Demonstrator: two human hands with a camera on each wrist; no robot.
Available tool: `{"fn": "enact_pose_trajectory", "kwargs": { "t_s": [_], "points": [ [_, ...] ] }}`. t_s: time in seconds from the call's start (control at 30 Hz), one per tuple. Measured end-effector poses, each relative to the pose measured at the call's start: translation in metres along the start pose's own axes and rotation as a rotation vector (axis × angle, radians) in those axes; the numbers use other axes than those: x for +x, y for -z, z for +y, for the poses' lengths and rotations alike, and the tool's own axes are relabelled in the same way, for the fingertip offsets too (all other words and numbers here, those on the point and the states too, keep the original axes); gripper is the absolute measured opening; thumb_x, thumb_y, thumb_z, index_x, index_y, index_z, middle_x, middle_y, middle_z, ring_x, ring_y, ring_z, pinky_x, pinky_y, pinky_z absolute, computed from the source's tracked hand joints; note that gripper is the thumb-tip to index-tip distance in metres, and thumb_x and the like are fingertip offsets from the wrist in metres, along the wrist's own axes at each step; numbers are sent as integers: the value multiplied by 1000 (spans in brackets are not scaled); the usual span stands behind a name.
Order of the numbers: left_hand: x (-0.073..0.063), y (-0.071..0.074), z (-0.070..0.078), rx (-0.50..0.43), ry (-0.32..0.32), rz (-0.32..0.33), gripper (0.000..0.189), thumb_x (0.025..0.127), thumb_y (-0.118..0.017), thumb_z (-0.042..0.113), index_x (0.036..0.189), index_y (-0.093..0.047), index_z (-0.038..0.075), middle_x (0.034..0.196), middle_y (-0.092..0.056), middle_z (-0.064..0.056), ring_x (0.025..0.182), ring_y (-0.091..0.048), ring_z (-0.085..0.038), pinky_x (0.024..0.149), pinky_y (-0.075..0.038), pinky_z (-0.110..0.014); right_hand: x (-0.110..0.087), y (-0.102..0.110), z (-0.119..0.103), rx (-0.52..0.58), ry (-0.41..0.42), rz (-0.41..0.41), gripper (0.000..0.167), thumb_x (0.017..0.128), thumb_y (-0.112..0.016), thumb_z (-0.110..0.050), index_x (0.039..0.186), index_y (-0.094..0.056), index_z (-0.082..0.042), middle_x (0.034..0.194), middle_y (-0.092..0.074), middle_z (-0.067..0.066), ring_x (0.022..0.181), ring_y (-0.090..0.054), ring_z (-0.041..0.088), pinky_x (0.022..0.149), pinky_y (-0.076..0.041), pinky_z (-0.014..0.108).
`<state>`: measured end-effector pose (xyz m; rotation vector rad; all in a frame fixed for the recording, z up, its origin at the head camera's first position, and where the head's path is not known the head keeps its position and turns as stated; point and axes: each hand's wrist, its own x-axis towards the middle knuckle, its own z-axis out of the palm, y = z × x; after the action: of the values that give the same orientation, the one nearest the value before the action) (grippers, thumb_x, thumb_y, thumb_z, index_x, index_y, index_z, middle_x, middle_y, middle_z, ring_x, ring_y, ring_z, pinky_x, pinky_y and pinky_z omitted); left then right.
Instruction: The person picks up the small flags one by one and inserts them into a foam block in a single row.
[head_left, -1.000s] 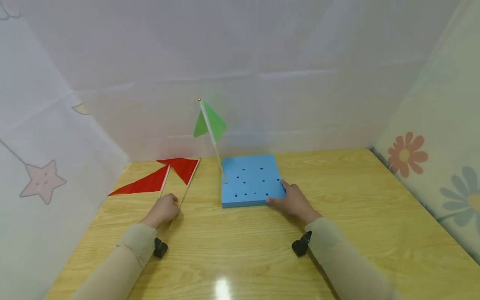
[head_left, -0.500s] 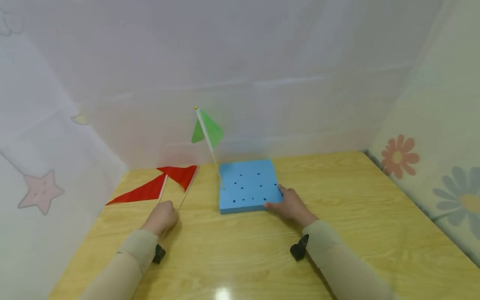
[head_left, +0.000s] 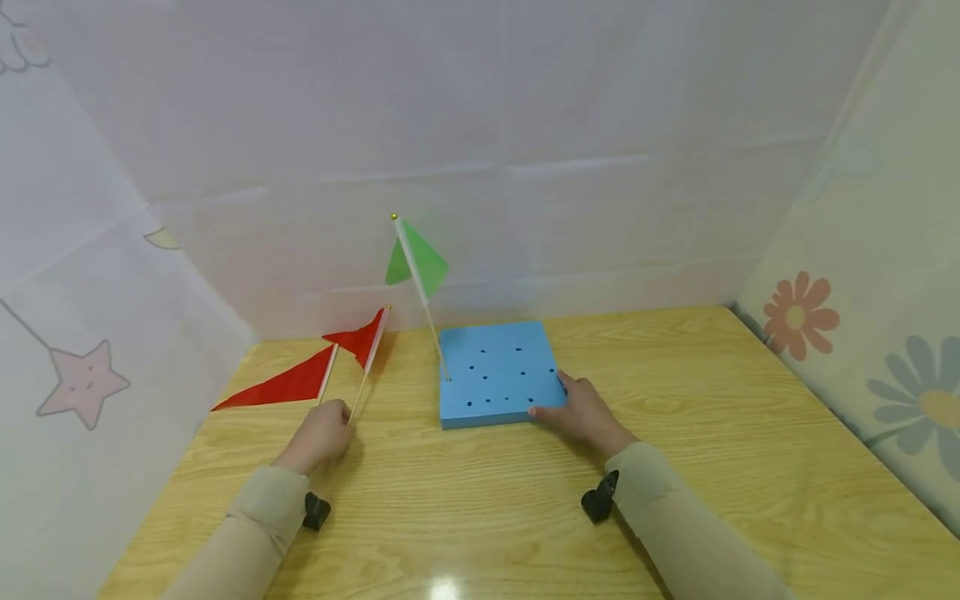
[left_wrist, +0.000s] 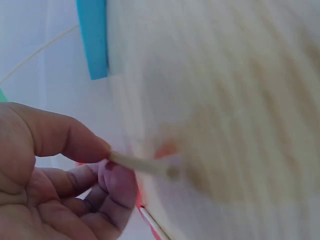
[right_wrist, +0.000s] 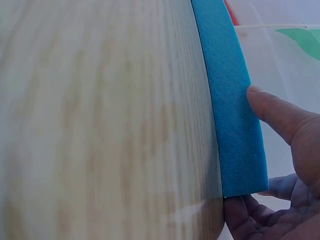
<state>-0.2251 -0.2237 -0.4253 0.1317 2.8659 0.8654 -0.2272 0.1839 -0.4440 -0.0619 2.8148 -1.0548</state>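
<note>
Head view: pinches stick of raised red flag (head_left: 362, 337) with left hand (head_left: 317, 433), over left part of table (head_left: 480, 517). Leans up and to the right, with small gold tip at top. In left wrist view, pinched between thumb and curled fingers, with bare end of stick (left_wrist: 142, 166) poking out past fingertips. Just left of that: flat red flag (head_left: 288, 379) on table, with pennant out to the left and stick running down toward left hand.

On table near back wall (head_left: 600, 242): blue board (head_left: 498, 358), dotted with small dark holes. Near its left edge, with stick in a hole: green flag (head_left: 425, 262), standing but tilted left. Grips board's right front corner with right hand (head_left: 581, 410): thumb on front edge, fingers round right side. Same in right wrist view. On side walls: pink star (head_left: 84, 385) at left, red flower (head_left: 817, 317) at right.
</note>
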Motion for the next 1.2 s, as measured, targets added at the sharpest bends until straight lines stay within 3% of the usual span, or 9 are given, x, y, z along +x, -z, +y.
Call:
{"fn": "enact_pose_trajectory", "kwargs": {
  "t_s": [0.13,0.23,0.33,0.6,0.77,1.2],
  "points": [
    [2,2,8,-12,-39,32,23,92,-51,-2,111,-58,-14,93,-60,-16,79,-52,-25,78,-49,-42,-1,0,0,-4,3,1,98,94,-77,-39,159,-22,10,147,-35,42,132,-45,54,107,-40,61],
    [3,2,12,-46,-30,26,26,94,-52,-1,116,-58,-15,104,-63,-22,87,-57,-28,84,-52,-47,-1,1,-1,0,12,-1,98,94,-77,-39,158,-22,11,147,-35,43,132,-44,54,107,-40,62],
    [2,0,14,-91,-13,20,26,96,-54,0,117,-58,-14,110,-63,-24,92,-58,-30,84,-52,-46,-2,1,-2,3,17,-4,99,94,-77,-39,158,-22,11,147,-35,43,132,-45,54,107,-40,62],
    [0,-3,22,-311,8,67,25,97,-50,1,118,-54,-13,100,-57,-18,85,-55,-25,68,-47,-32,-2,2,-3,-14,14,5,97,94,-77,-39,158,-24,11,147,-36,42,132,-45,54,107,-40,61],
    [-2,-5,31,-435,-12,110,27,98,-50,0,123,-53,-12,107,-57,-18,95,-57,-28,76,-52,-35,-2,1,-2,-15,20,8,97,93,-77,-39,157,-25,11,146,-37,42,132,-45,54,107,-40,61],
    [4,-6,57,-474,-58,214,21,101,-53,0,120,-55,-6,115,-58,-19,106,-57,-30,82,-52,-31,-3,1,-1,-14,31,4,97,93,-77,-40,157,-25,12,146,-37,42,132,-45,53,107,-41,61]
  ]
}}
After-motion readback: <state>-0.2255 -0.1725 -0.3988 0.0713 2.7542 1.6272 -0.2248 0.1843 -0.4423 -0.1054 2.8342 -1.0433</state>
